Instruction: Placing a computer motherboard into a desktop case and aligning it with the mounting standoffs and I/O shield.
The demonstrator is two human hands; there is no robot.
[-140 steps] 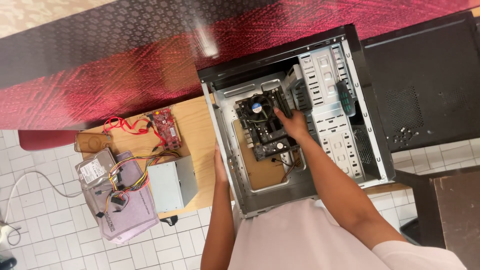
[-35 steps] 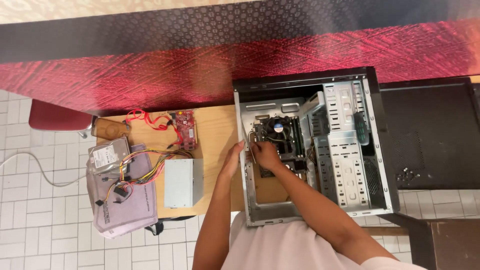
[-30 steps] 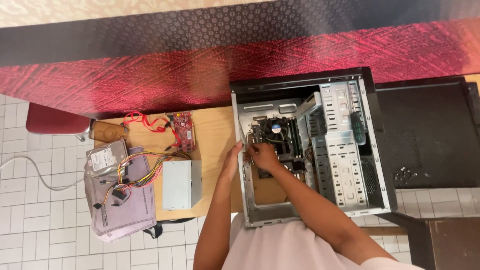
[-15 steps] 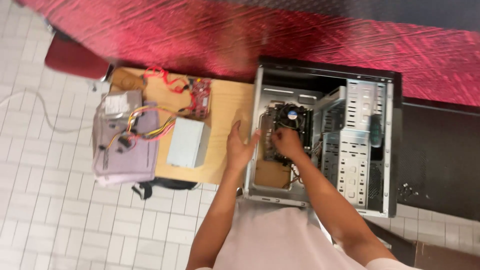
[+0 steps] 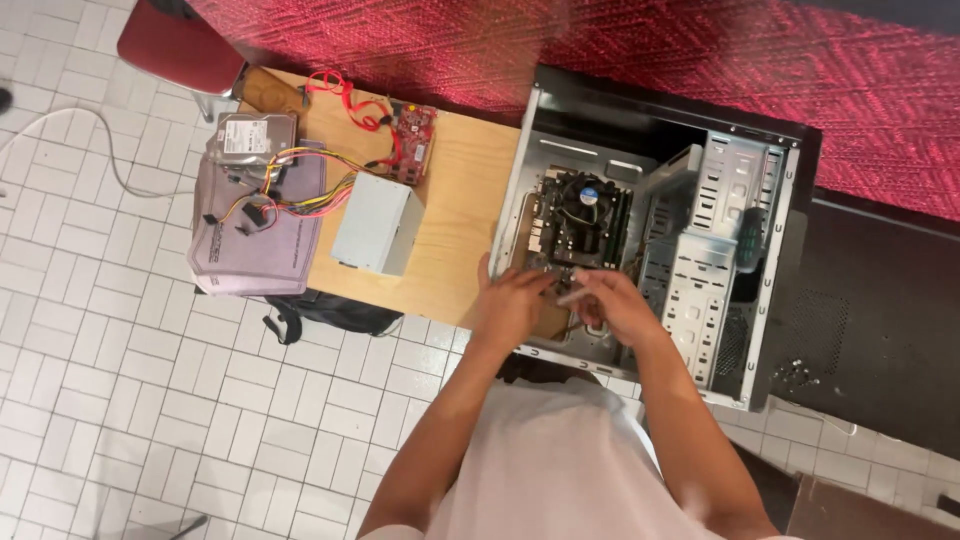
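Both hands worked inside the open computer case [image 5: 760,250], left hand [image 5: 510,305] steadying the motherboard [image 5: 575,225], right hand [image 5: 620,305] pinching a slim pale tool [image 5: 572,295].

Both your arms reach forward, bare from the short sleeves down, forearms angling in toward each other. Your left hand [image 5: 508,302] lies palm down, thumb spread out to the side, fingers pointing ahead and to the right. Your right hand [image 5: 615,303] sits just beside it, back of the hand up, fingers curled in and pinched together at the tips. The two hands nearly meet, fingertips close, wrists fairly straight, elbows tucked near your body.
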